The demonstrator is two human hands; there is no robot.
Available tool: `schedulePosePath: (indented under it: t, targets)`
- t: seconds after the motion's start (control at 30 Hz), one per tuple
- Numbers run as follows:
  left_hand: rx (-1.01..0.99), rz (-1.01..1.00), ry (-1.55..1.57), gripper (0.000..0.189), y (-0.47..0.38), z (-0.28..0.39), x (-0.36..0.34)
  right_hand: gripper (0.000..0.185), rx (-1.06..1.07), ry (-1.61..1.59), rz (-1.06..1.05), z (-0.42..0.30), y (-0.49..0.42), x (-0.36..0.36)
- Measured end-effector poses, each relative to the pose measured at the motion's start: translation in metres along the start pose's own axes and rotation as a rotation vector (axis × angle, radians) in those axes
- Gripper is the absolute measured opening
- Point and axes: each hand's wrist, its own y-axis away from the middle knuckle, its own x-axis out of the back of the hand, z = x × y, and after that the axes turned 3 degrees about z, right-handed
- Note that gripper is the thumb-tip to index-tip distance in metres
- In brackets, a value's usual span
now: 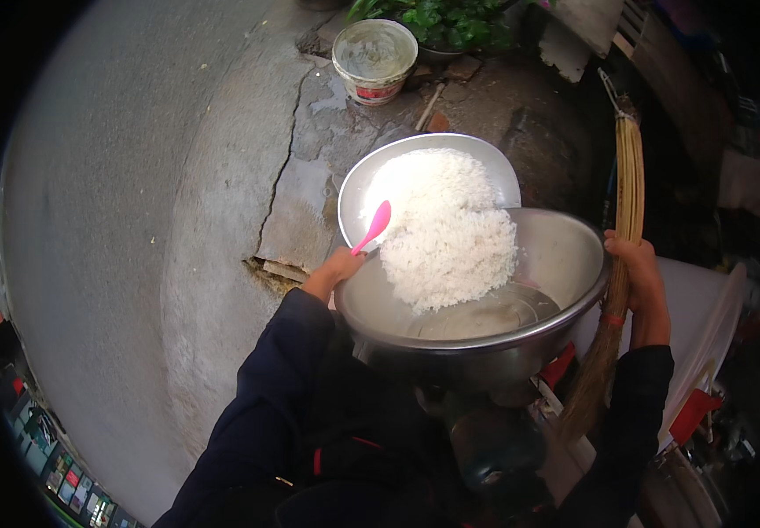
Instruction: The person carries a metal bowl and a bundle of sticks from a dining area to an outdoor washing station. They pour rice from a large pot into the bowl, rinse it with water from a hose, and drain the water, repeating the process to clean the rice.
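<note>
My left hand [338, 269] grips a pink plastic spoon [377, 224], its bowl pointing up over the edge of a white bowl [348, 208]. It also lies close against the rim of a wide stainless-steel basin [551, 264]; whether it grips that rim I cannot tell. Heaped white rice [449, 257] spreads from the bowl, which sits just beyond the basin, into the basin's far side. The basin's near floor is bare metal. At the basin's right, my right hand [644, 277] is closed around a straw broom [627, 178], held upright with its bristles downward.
A bucket [375, 59] filled with cloudy liquid stands on the wet, cracked concrete [234, 165] ahead. Leafy green plants [446, 26] grow behind it. To the right is a large pale plastic tub [690, 310], with a red item [695, 416] beside it.
</note>
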Motion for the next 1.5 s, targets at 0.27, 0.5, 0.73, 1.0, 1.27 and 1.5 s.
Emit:
schedulePosePath:
  t: [0.27,0.5,0.73,1.0,1.27,1.5]
  targets:
    - [0.025,-0.031,-0.228,0.039,0.006,0.024,0.007,0.057,-0.035,0.014,0.007,0.003,-0.004,0.004]
    - [-0.147,0.007,-0.069,0.04,-0.005,0.012,0.007,0.055,0.042,-0.119,0.033,0.021,0.019,0.018]
    - [-0.046,0.008,-0.302,0.034,0.02,0.021,0.01,0.051,-0.051,-0.013,0.046,0.055,0.027,0.007]
    - [-0.113,0.026,0.1,0.034,0.029,0.011,0.022,0.056,-0.079,-0.278,0.082,0.077,0.09,0.017]
    - [-0.066,0.04,-0.23,0.037,0.039,-0.037,0.009,0.053,-0.357,-0.137,0.04,0.13,0.095,-0.011]
    - [-0.012,0.098,-0.052,0.04,0.085,-0.011,0.027,0.042,-0.245,-0.149,0.033,0.19,0.124,0.003]
